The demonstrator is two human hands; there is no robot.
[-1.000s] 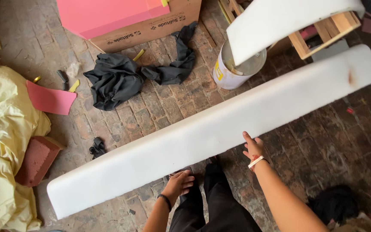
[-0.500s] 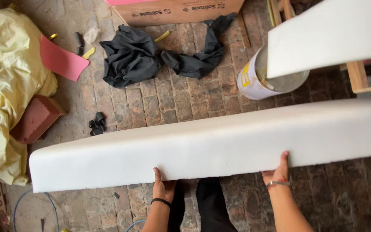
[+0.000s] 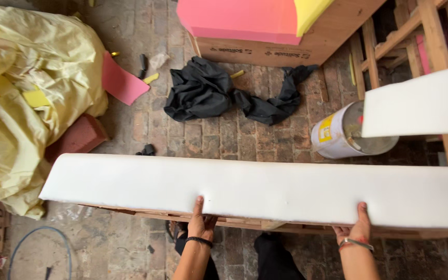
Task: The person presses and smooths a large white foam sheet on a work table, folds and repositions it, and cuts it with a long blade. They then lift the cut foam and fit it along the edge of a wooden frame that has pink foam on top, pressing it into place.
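A long white foam slab (image 3: pixel 265 189) lies across the view on a wooden board whose edge (image 3: pixel 182 215) shows beneath it. My left hand (image 3: pixel 200 223) grips the slab's near edge, thumb on top, a dark band on the wrist. My right hand (image 3: pixel 356 231) holds the same edge farther right, thumb up on the foam, a bracelet on the wrist. My dark trouser legs (image 3: pixel 273 259) stand below the slab.
A second white foam piece (image 3: pixel 421 103) sits on a wooden frame (image 3: pixel 431 31) at right, by a white bucket (image 3: pixel 338 136). Black cloth (image 3: pixel 208 93) lies on the brick floor. Pink and yellow foam in a cardboard box (image 3: pixel 265 31) at top. Yellow plastic sheeting (image 3: pixel 22 98) at left.
The slab has swung from a diagonal to nearly level and come closer. Both hands moved from beneath it to gripping its near edge.
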